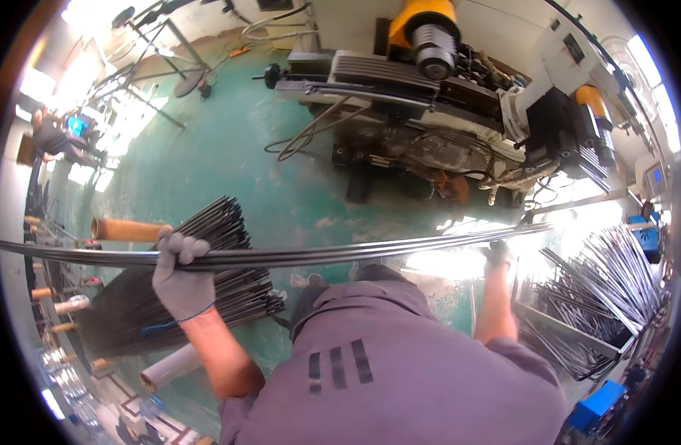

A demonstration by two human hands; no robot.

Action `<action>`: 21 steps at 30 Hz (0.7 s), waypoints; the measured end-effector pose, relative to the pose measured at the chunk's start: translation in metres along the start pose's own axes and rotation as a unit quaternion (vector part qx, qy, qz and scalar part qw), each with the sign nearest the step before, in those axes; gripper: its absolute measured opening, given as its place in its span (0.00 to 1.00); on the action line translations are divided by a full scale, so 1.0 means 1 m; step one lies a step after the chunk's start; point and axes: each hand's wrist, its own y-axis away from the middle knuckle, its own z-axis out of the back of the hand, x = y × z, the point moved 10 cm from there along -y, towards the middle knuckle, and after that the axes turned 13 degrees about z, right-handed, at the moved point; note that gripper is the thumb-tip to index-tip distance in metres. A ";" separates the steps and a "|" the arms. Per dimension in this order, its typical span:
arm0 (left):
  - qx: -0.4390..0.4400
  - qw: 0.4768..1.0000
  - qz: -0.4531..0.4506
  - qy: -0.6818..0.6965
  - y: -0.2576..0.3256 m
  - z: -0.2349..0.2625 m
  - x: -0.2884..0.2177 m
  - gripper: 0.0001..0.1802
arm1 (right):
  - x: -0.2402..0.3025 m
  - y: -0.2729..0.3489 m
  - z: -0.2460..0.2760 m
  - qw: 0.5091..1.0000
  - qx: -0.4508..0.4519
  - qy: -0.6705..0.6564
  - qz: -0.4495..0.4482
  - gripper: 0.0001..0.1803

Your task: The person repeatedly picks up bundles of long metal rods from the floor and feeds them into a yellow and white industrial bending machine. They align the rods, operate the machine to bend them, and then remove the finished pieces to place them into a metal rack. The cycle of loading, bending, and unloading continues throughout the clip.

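A bundle of long, thin metal rods (pixel 303 257) stretches across in front of me, nearly level, from the far left rim to the bright right side. My left hand (pixel 183 276), in a grey glove, is closed around the bundle with its fingers curled over the top. On the other side my right hand (pixel 497 254), gloved and dim against the glare, grips the rods from below; its fingers are partly hidden. Below and behind my left hand lies a large stack of dark rods (pixel 244 293). To the right, a metal rack (pixel 577 331) holds many shiny rods (pixel 611 274).
A machine (pixel 414 111) with an orange-topped motor stands ahead on the green floor (pixel 229 133). Brown cardboard tubes (pixel 129 230) and a wrapped roll (pixel 170 367) lie at left. Another person (pixel 58 141) is at the far left. A blue box (pixel 596 406) sits at lower right.
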 end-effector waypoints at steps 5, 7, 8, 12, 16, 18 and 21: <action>-0.014 0.992 0.097 -0.079 -0.071 -0.038 0.088 0.10 | 0.080 0.054 -0.114 0.702 0.065 -0.692 -0.157 0.10; 0.023 0.988 0.120 -0.091 -0.094 -0.054 0.100 0.11 | 0.078 0.038 -0.109 0.694 0.057 -0.696 -0.173 0.06; 0.043 0.987 0.120 -0.101 -0.101 -0.057 0.094 0.12 | 0.081 0.034 -0.098 0.697 0.041 -0.693 -0.179 0.07; 0.111 0.983 0.122 -0.079 -0.153 -0.065 0.046 0.15 | 0.081 -0.017 -0.044 0.700 0.028 -0.711 -0.062 0.10; 0.094 0.982 0.135 -0.097 -0.204 -0.054 0.036 0.16 | 0.085 -0.071 0.011 0.688 -0.051 -0.723 0.036 0.12; 0.104 0.976 0.154 -0.112 -0.231 -0.038 0.048 0.15 | 0.108 -0.071 0.017 0.720 -0.083 -0.688 0.043 0.13; 0.144 0.970 0.175 -0.088 -0.268 -0.026 0.085 0.14 | 0.158 -0.060 -0.017 0.761 -0.042 -0.645 0.050 0.13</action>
